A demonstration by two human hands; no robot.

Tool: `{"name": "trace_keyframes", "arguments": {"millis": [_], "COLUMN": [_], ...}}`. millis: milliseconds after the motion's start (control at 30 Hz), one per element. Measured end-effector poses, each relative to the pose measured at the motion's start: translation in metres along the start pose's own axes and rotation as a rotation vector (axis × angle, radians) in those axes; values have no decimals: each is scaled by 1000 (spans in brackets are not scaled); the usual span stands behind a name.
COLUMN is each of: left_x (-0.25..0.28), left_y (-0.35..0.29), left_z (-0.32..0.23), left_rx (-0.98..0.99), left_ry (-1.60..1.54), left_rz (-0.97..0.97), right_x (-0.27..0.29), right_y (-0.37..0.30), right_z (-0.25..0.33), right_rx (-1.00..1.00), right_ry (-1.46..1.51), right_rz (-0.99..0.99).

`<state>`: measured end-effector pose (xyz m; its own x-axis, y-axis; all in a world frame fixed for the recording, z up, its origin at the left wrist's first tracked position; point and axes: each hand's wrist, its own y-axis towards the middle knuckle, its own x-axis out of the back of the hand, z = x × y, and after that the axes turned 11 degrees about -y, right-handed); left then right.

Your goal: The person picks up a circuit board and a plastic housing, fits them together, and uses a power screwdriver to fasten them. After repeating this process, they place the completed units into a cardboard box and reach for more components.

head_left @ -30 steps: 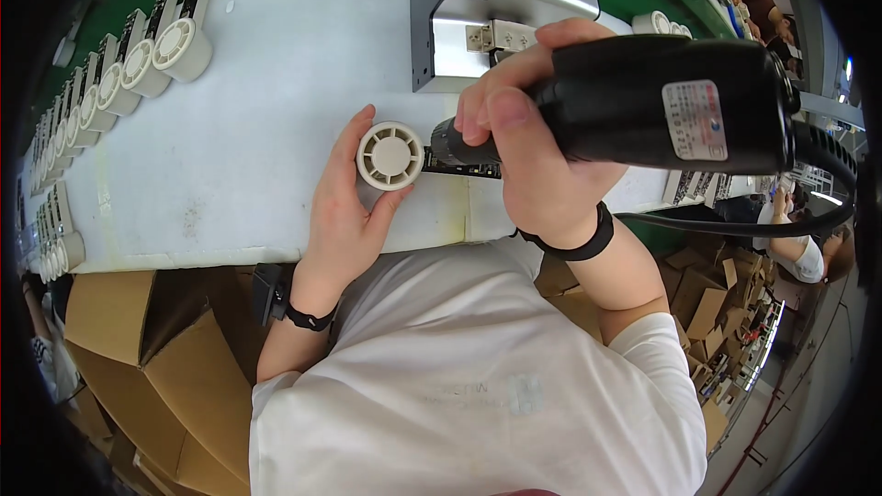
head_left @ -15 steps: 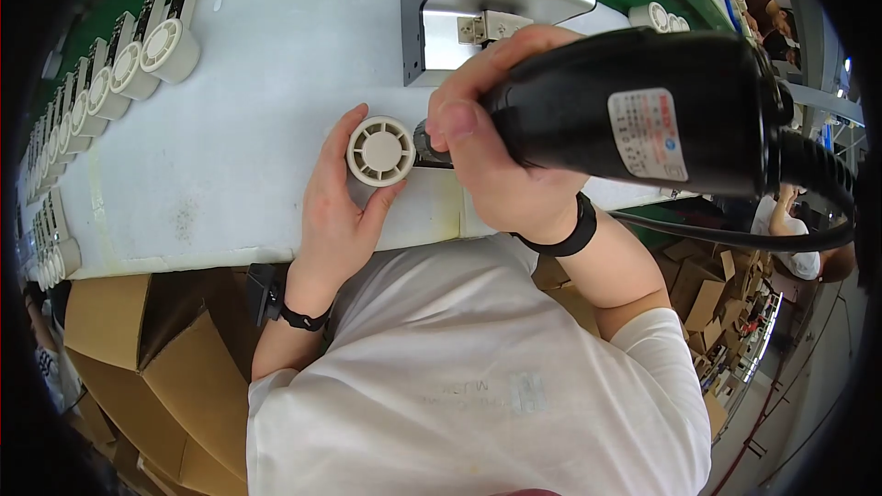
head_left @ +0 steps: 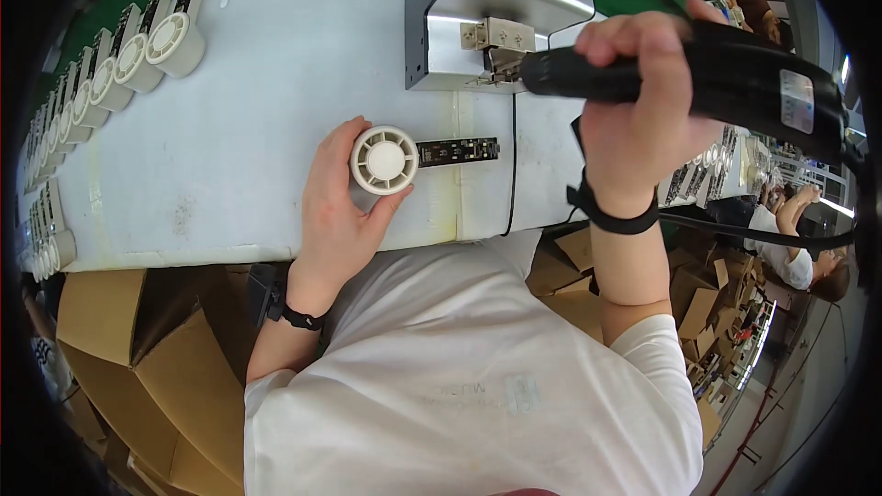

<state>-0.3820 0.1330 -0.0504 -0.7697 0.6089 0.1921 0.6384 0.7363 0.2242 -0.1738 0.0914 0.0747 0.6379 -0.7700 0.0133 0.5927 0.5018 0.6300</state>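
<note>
My left hand [head_left: 335, 211] lies curled around a white round vented housing [head_left: 383, 160], fingers on its left side and thumb at its lower right. A narrow black circuit board [head_left: 464, 151] sticks out to the right from under that housing, resting on the white table. My right hand [head_left: 638, 119] grips a black electric screwdriver [head_left: 735, 83] lying nearly level, its cable running off at the right. The screwdriver's front end is at the metal fitting on the front of a grey screw feeder [head_left: 533, 0]; whether its bit touches there I cannot tell.
A row of similar white housings with boards [head_left: 140, 66] lines the left table edge. More such units [head_left: 706, 161] lie at the right. Cardboard boxes [head_left: 175, 377] stand below the table, left and right. A black cable [head_left: 513, 165] crosses the table. Other people are at the far right.
My right hand has carried the screwdriver from beside the housing up and right to the screw feeder, uncovering the circuit board. My left hand and the housing have barely shifted.
</note>
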Motion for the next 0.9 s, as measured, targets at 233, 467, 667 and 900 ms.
{"name": "trace_keyframes", "arguments": {"millis": [233, 467, 667, 900], "left_x": [0, 1, 2, 3], "left_y": [2, 4, 4, 2], "left_z": [-4, -2, -3, -5], "left_rx": [-63, -70, -65, -17], "left_ry": [89, 66, 63, 39], "left_rz": [9, 14, 33, 36], "right_x": [-7, -2, -2, -2], "right_y": [4, 3, -35, -51], "right_z": [-12, -8, 20, 18], "right_rx": [1, -140, -215, -96], "right_ry": [-64, -49, 179, -111], "right_rz": [23, 142, 201, 531]}}
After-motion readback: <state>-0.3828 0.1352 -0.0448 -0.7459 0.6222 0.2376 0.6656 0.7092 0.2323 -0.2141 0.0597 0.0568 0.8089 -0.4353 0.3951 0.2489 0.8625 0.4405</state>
